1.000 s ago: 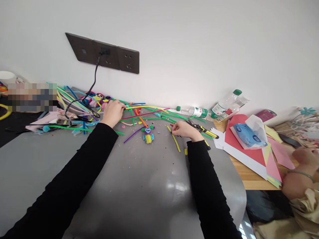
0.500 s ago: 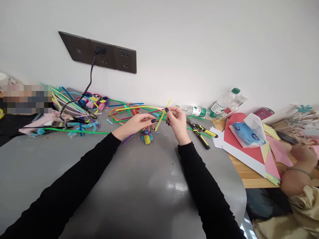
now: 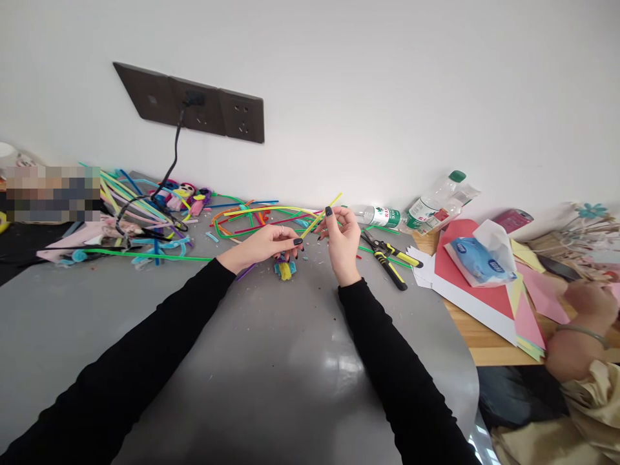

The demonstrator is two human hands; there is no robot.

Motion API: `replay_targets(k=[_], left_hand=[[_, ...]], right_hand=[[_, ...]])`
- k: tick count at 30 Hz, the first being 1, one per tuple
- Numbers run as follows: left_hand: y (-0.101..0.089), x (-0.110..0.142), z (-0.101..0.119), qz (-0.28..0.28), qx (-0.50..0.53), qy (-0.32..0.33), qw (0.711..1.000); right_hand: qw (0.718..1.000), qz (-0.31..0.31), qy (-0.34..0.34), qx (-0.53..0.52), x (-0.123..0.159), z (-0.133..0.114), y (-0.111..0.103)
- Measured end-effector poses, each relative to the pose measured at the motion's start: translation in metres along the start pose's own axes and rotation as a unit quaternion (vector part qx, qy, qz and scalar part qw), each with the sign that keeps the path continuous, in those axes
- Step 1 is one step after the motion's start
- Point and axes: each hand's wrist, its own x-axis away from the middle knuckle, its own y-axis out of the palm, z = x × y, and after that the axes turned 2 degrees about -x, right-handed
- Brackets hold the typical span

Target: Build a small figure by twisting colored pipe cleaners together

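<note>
Between my hands a short yellow pipe cleaner (image 3: 314,225) slants up to the right. My right hand (image 3: 343,240) pinches it near its upper part between thumb and fingers, and its tip sticks out above. My left hand (image 3: 271,245) is closed, with thumb and fingertips together at the pipe cleaner's lower end. Just below the left fingers is a small blue, yellow and purple pipe-cleaner figure (image 3: 285,270). Its upper part is hidden by those fingers, and I cannot tell whether they also touch it. Yellow-and-black pliers (image 3: 389,259) lie right of my right hand.
Loose coloured pipe cleaners (image 3: 242,219) and small finished dolls (image 3: 184,196) lie along the wall. Plastic bottles (image 3: 431,205), a tissue pack (image 3: 479,258) and coloured paper (image 3: 484,307) are at the right, near another person's hand (image 3: 591,303). A black cable (image 3: 175,152) hangs from the socket panel.
The yellow pipe cleaner has tilted flatter, and its lower end has come up to my left fingertips. My right hand has shifted slightly left. My left fingers cover more of the figure.
</note>
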Motion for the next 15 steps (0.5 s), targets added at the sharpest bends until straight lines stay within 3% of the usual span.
replay_targets(k=[2,4,6,8,11,15], left_hand=[[-0.001,-0.001,-0.004,0.093,-0.100,0.030,0.990],[-0.003,-0.002,-0.008,0.196,-0.235,0.058,0.950],[-0.004,-0.001,-0.013,0.248,-0.347,0.073,0.901],[-0.004,-0.001,-0.016,0.257,-0.404,0.084,0.874],[-0.002,-0.001,-0.018,0.244,-0.425,0.113,0.864],[0.001,-0.001,-0.017,0.240,-0.412,0.161,0.864]], right_hand=[[0.998,0.029,-0.033,0.042,0.000,0.001,-0.002],[0.986,0.052,-0.111,0.110,0.000,0.001,-0.005],[0.955,0.014,-0.213,0.206,0.001,-0.001,-0.007],[0.904,-0.064,-0.286,0.311,0.004,-0.003,-0.007],[0.844,-0.151,-0.308,0.413,0.009,-0.003,-0.004],[0.835,-0.171,-0.293,0.433,0.013,0.002,0.000]])
